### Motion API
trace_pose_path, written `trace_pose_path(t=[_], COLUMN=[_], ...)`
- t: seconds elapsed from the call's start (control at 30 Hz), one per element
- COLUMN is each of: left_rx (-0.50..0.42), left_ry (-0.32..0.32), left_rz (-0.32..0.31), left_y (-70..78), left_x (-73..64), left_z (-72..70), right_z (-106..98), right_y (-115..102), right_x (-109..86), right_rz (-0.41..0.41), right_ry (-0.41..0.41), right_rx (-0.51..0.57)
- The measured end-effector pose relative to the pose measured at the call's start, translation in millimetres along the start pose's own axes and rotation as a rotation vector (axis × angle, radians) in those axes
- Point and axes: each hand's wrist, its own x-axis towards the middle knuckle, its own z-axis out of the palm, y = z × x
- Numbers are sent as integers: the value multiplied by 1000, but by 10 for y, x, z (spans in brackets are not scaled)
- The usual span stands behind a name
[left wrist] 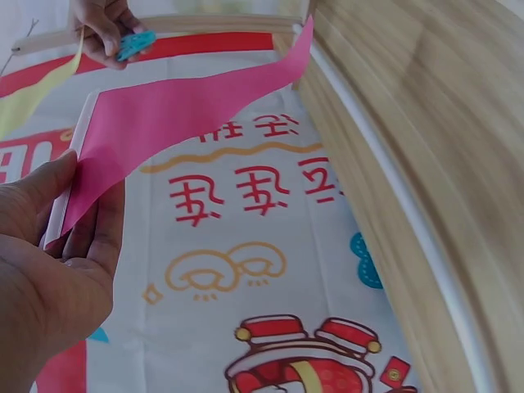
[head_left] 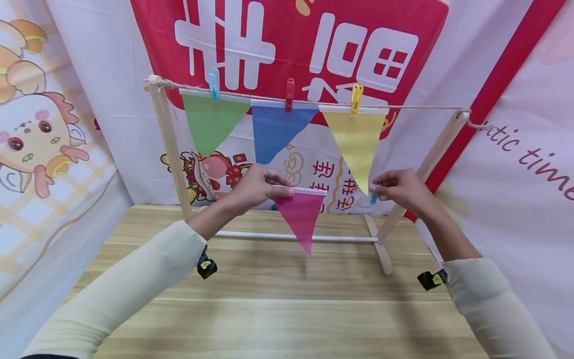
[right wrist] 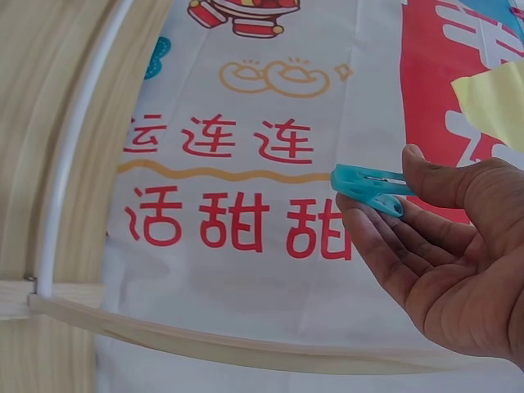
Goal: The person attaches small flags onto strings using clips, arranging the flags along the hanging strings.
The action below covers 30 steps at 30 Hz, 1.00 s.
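Observation:
My left hand (head_left: 260,187) pinches a pink pennant (head_left: 301,214) by its white top strip, and the point hangs down. In the right wrist view, my right hand (right wrist: 458,237) holds a teal clothespin (right wrist: 368,187) between thumb and fingers. On the twine (head_left: 421,106) hang three more pennants: a green one (head_left: 213,119) under a light blue clothespin (head_left: 214,85), a blue one (head_left: 280,127) under a red clothespin (head_left: 289,94), and a yellow one (head_left: 354,134) under a yellow clothespin (head_left: 356,99). My right hand is beside the yellow pennant's lower tip.
A wooden post (head_left: 168,144) stands at the left and another post (head_left: 432,154) at the right, with the twine tied between their tops. A white rod (head_left: 332,239) joins them low down, near the wooden tabletop (head_left: 287,319). Behind hangs a printed cloth (head_left: 296,55) in red and white.

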Motion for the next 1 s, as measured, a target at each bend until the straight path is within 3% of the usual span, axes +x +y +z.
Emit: trace_pose_path(t=[0.53,0.8,1.0], left_rx=[15,-46,-96], left_ry=[-112,-135,-171], left_rz=[31,60,39], left_y=[415,605,707], left_x=[104,153,195], left_z=[162,220,253], right_z=[-159,-195,-221], right_y=[-145,-178,-196], right_x=[2,28,44], right_rz=[21,37,52], right_ry=[49,72,91], right_rx=[-16,11,20])
